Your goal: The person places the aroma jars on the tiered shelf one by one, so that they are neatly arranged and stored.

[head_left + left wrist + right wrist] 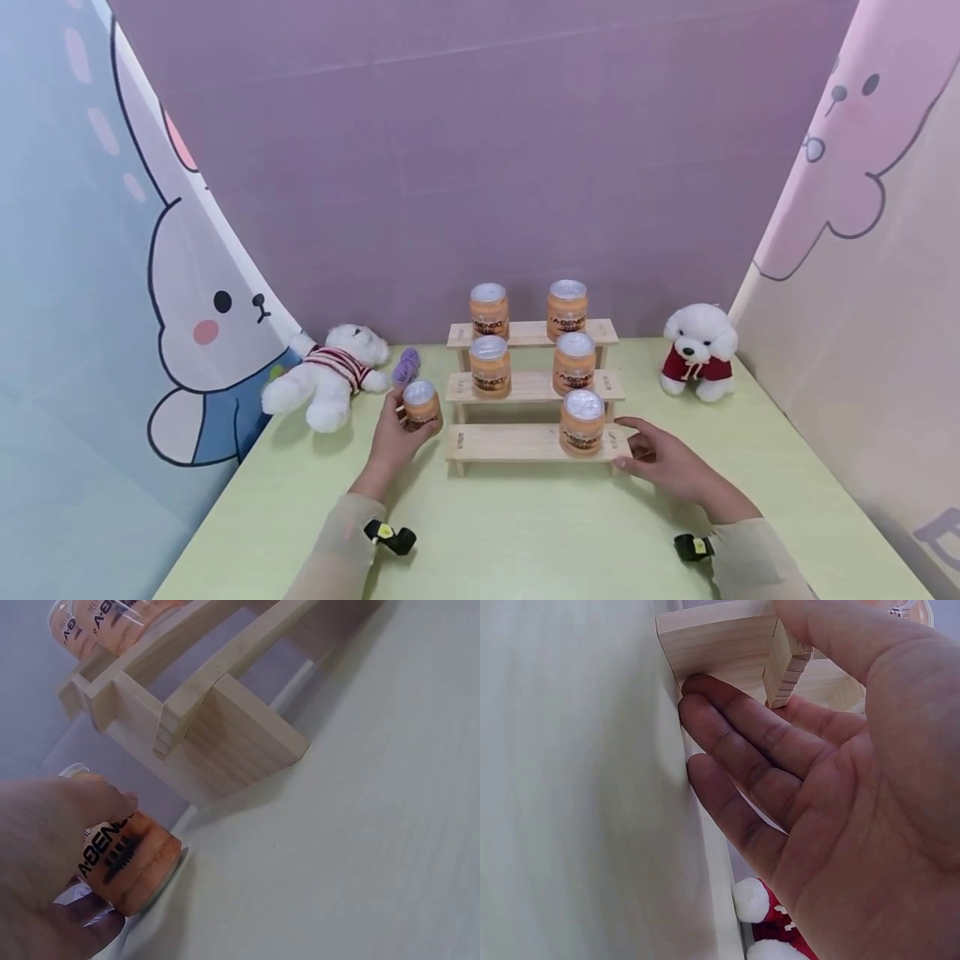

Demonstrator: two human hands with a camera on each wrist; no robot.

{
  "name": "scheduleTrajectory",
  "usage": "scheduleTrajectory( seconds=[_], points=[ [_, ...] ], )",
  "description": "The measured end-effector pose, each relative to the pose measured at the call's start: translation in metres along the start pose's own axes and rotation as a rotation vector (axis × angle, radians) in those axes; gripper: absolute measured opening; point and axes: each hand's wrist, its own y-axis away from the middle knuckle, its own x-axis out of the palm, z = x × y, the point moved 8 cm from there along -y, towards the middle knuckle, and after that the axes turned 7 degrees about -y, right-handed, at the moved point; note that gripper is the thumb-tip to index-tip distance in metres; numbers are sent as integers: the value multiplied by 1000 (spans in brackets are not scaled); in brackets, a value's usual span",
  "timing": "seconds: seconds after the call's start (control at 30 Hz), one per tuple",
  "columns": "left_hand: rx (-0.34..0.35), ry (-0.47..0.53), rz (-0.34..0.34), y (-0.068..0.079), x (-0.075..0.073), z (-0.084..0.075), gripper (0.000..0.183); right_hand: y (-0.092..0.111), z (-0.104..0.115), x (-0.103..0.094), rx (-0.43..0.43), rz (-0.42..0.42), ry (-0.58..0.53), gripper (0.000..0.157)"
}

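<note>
My left hand (399, 437) grips an orange can (422, 403) with a silvery lid, left of a three-step wooden display stand (510, 442). In the left wrist view the can's base is close over the tabletop, its label partly behind my thumb. At the stand's right end, my right hand (663, 458) holds the lowest plank, thumb at its front corner and index finger at its back. The other fingers (742, 754) extend below the plank in the right wrist view. An identical can (582, 423) stands on the right of the lowest step.
Two cans stand on the middle step (531, 386) and two on the top step (528, 332). A white plush toy in a striped shirt (333, 371) lies at left, beside a purple bundle (407, 367). A white plush dog (700, 350) sits at right. Printed fabric walls surround the table.
</note>
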Motion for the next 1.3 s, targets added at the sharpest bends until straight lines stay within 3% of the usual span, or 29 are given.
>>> scheduleTrajectory(
  seconds=[0.63, 1.3],
  points=[
    [-22, -99, -35, -4, 1, 9, 86, 0, 3, -1, -3, -6, 1, 74],
    [-30, -76, -49, -1, 0, 6, 86, 0, 2, -1, 0, -5, 22, 74]
  ],
)
